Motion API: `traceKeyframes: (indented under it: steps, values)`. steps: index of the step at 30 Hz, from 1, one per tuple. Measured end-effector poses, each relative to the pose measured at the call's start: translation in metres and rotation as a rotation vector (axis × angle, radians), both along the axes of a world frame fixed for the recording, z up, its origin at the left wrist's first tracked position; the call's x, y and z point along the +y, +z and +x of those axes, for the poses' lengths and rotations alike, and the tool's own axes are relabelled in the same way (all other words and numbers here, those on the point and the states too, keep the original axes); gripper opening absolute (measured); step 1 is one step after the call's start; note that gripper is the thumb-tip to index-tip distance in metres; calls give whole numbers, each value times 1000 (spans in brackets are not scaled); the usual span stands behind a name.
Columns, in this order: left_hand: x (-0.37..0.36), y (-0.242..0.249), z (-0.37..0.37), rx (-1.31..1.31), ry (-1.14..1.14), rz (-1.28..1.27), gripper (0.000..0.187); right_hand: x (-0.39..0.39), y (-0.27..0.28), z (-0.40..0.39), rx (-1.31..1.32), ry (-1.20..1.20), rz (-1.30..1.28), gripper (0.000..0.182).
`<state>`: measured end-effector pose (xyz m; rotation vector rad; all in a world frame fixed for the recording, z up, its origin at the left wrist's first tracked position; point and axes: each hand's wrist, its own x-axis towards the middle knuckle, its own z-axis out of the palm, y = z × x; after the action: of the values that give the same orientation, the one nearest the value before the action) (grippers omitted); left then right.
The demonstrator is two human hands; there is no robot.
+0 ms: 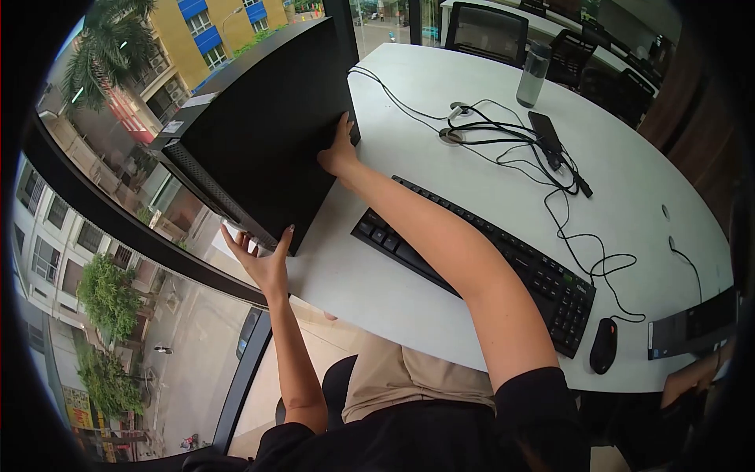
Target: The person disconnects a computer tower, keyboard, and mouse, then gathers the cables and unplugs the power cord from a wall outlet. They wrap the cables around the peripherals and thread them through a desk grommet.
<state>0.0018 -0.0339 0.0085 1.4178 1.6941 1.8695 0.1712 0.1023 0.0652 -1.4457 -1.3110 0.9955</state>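
A black computer tower point(259, 118) stands upright at the left edge of the white table point(425, 86), beside the window. My left hand point(263, 259) grips the lower front corner of the tower, thumb on the side panel and fingers around the front. Against the side panel near the table, my right hand point(340, 153) presses with thumb and fingers spread; part of it may be hidden behind the tower's edge. My right forearm reaches over a black keyboard point(543, 275). A black mouse point(604, 346) lies right of the keyboard.
Tangled black cables point(503, 134) and a black power adapter point(545, 132) lie mid-table. A clear bottle point(533, 75) stands at the far edge. At the right, another person's hand point(692, 377) is near a dark device point(692, 326). Chairs point(487, 33) stand beyond the table.
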Motion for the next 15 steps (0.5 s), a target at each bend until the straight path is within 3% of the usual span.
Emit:
traceKeyframes:
  steps: [6,10,11,14,15]
  values:
    - [1,-5,1,101,53,13,116,5,-1,9,-4,39,-8,100]
    - [-1,-4,1,145,36,42,112,-9,-2,64,-239,277,36,90]
    - [-2,-4,1,143,17,47,111,-33,4,87,-515,272,18,86]
    - [1,-7,-2,163,-8,96,111,-109,11,161,-944,240,20,80]
    - [3,-11,-4,217,14,138,104,-133,4,191,-1036,147,63,59]
